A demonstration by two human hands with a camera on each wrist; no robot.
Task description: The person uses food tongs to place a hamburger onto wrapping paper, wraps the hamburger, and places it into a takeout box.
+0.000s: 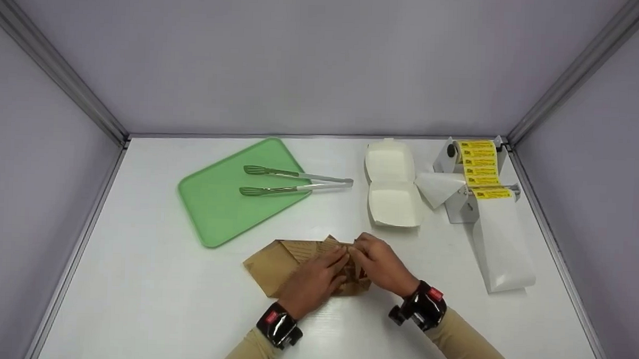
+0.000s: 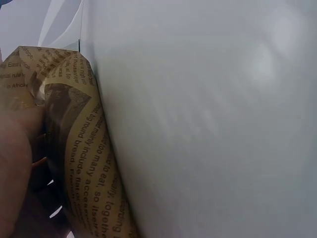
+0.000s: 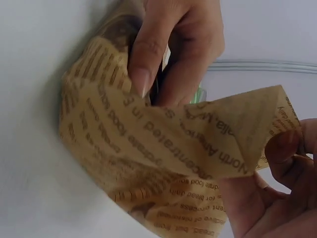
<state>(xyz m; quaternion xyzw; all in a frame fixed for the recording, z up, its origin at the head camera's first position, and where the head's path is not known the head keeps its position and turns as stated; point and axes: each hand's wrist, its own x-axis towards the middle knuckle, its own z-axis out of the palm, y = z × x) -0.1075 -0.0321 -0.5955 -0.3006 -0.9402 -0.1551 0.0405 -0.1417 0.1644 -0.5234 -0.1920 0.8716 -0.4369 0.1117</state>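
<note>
A sheet of brown wrapping paper (image 1: 266,265) with dark printed text lies partly folded into a bulky bundle near the front. My left hand (image 1: 316,280) holds the folded middle, its thumb (image 3: 141,82) and fingers bearing down on the paper in the right wrist view. At the bundle's right end, my right hand (image 1: 383,264) pinches a raised flap (image 3: 237,131) of the paper between thumb and fingers. Whatever the bundle contains is hidden by the paper. The left wrist view shows the bundle's printed side (image 2: 94,173) along the white table.
Metal tongs (image 1: 327,181) lie across a green tray (image 1: 217,221) at the back left. Behind the bundle sits an open white clamshell box (image 1: 394,203). A label dispenser (image 1: 462,206) with yellow labels (image 1: 479,164) stands at right, its white backing strip (image 1: 503,249) trailing forward.
</note>
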